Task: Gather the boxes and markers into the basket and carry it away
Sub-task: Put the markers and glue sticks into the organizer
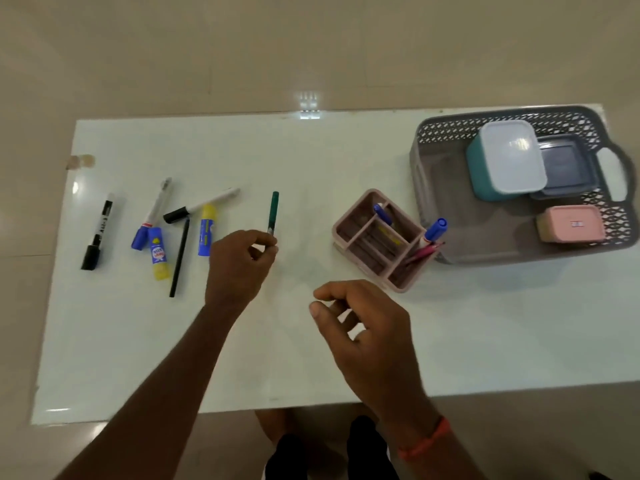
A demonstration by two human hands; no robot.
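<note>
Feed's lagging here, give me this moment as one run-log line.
left hand: pinching thin green pen | right hand: empty, open | grey plastic basket: three lidded boxes inside | markers, glue sticks: on table

A grey plastic basket (436, 174) sits at the right end of the white table (311, 358), with three lidded boxes (509, 161) inside it. Just left of the basket stands a pink pen holder (349, 233). Far left lie markers and glue sticks (157, 252), well apart from it.

Bare table (311, 168) centre; pink organiser (377, 239) (right) before basket (436, 133)
</note>
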